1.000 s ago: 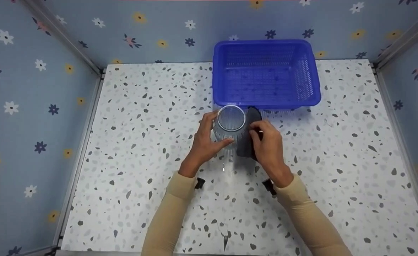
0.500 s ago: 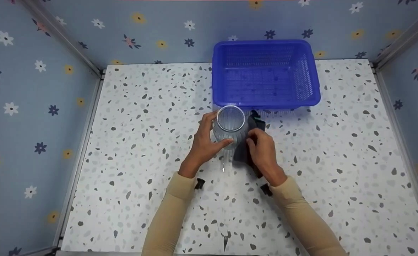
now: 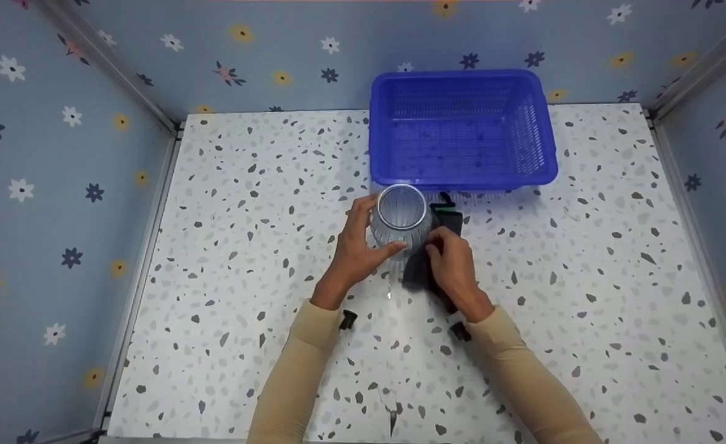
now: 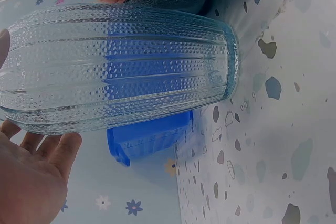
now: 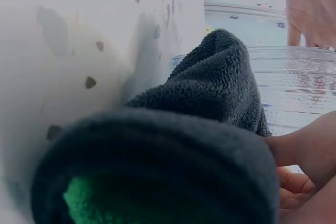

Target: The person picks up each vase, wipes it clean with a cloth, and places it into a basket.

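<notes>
A clear ribbed glass vase [image 3: 392, 233] stands upright just in front of the basket, its round mouth facing up. My left hand [image 3: 355, 251] grips it from the left, thumb in front and fingers round the far side. In the left wrist view the dimpled glass body [image 4: 157, 66] shows its base at or close to the tabletop. On the vase's right side, my right hand [image 3: 457, 265] pinches a dark grey cloth [image 3: 417, 272] against the glass. The right wrist view shows this fuzzy cloth [image 5: 210, 85] folded, with a green patch inside a fold; part of the fingers is hidden.
A blue plastic basket [image 3: 461, 182] stands right behind the vase, near the back wall. Speckled white tabletop [image 3: 264, 203] spreads around the hands. Flower-patterned panels [image 3: 227, 55] enclose the back and both sides. Small black mounts [image 3: 348, 319] sit at the wrists.
My right hand has moved down and slightly left along the vase with the cloth, whose far end now shows folded with a green strip. The left hand and the vase stay put.
</notes>
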The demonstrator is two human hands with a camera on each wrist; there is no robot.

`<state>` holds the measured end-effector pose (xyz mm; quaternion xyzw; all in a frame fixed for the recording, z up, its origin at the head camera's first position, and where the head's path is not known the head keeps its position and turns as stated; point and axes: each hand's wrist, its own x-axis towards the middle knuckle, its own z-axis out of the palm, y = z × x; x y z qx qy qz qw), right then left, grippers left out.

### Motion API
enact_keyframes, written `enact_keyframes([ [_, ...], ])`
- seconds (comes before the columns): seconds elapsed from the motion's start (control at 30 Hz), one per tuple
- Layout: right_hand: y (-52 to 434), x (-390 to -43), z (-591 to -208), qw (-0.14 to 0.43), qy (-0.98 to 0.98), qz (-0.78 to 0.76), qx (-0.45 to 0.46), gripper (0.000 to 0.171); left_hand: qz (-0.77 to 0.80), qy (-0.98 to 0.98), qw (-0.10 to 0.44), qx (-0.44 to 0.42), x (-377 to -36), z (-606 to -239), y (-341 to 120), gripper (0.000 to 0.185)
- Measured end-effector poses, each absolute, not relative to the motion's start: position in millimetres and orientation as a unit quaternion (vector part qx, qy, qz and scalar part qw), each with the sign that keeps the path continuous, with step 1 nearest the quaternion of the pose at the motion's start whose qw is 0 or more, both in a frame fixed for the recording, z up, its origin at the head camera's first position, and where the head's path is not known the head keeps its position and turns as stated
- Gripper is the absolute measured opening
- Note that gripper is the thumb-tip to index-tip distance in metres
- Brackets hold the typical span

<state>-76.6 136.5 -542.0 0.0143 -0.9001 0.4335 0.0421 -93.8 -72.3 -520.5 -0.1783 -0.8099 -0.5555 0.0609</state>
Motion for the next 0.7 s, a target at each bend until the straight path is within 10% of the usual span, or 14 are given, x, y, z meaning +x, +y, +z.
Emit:
enact_keyframes([
  [0.7, 131.0, -66.5, -472.7, 0.138, -0.878, 0.456, 0.04, 0.01, -0.564, -0.806, 0.055, -0.17, -93.4, -520.6, -71.6, 0.089],
])
